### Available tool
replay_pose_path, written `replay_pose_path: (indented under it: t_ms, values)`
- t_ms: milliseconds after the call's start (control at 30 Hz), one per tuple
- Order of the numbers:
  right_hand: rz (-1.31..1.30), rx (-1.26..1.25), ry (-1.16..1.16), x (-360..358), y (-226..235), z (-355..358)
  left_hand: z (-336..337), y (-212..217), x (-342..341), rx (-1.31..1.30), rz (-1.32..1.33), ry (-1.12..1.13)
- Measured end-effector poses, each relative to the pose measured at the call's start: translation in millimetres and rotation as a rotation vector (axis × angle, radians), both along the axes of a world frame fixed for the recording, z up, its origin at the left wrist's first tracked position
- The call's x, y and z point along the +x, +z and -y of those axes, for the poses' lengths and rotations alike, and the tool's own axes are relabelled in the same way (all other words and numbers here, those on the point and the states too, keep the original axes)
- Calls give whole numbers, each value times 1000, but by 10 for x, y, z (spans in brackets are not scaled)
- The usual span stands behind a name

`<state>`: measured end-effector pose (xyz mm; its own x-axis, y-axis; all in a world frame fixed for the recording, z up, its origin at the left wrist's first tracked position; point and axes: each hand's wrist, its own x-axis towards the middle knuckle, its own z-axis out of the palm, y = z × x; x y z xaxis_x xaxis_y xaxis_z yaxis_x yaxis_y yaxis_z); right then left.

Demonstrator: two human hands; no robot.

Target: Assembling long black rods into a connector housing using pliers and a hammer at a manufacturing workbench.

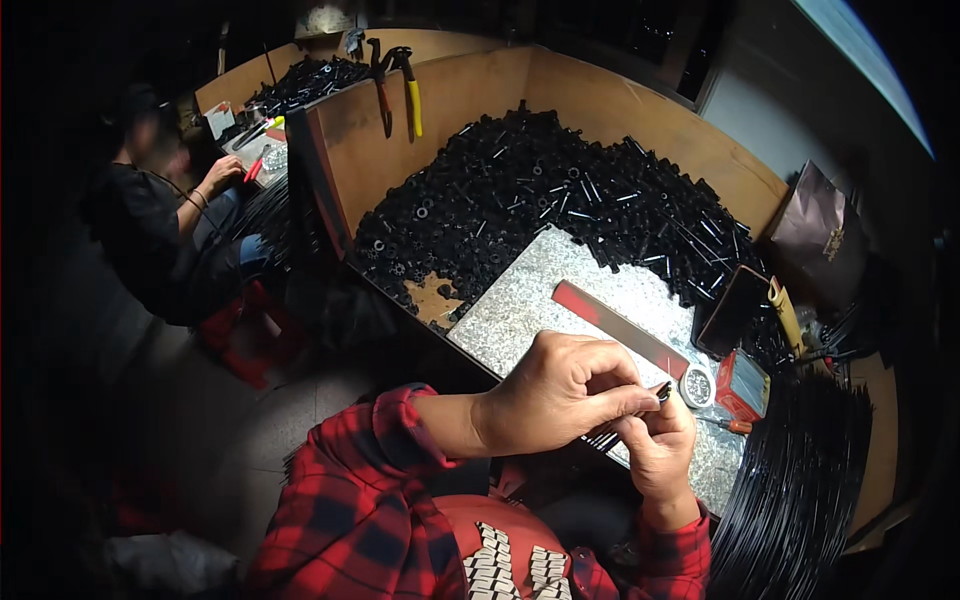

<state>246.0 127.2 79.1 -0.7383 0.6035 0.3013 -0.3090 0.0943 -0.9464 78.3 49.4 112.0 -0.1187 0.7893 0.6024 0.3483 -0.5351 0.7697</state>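
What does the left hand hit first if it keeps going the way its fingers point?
Probably the small round tin: the left hand pinches a small dark part with fingers aimed right, the tin just beyond on the speckled slab. Depth is unclear; it might pass above.

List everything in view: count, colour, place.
small black cylindrical parts: large heap, black, back of the wooden bench
speckled grey stone slab: one, grey, bench centre
flat red-and-grey metal bar: one, lying on the slab
small round tin: one, silver, right of the bar
small red box: one, red, beside the tin
bundle of thin black rods: one bundle, black, right edge
yellow-handled pliers: one, hung on the bench wall
co-worker: one, seated at the far left
left hand: pinching a small black piece
right hand: under it, holding thin rods
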Motion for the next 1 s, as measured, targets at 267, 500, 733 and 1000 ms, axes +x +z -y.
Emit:
replay_pose_path:
  t_ms: [267, 500, 733, 1000]
  values:
    - [3, -39, -121, 47, -141, -128, -252, -628, -922, -66, 150, 364]
    - [11, -63, -117, 89, -171, -206, -123, -1659, -1915, -454, -573, 830]
    - [14, -90, -98, 97, -123, -218, -133, -1623, -1882, -506, -558, 746]
    - [66, -177, 23, -30, -140, -223, -231, -939, -1298, -207, 550, 145]
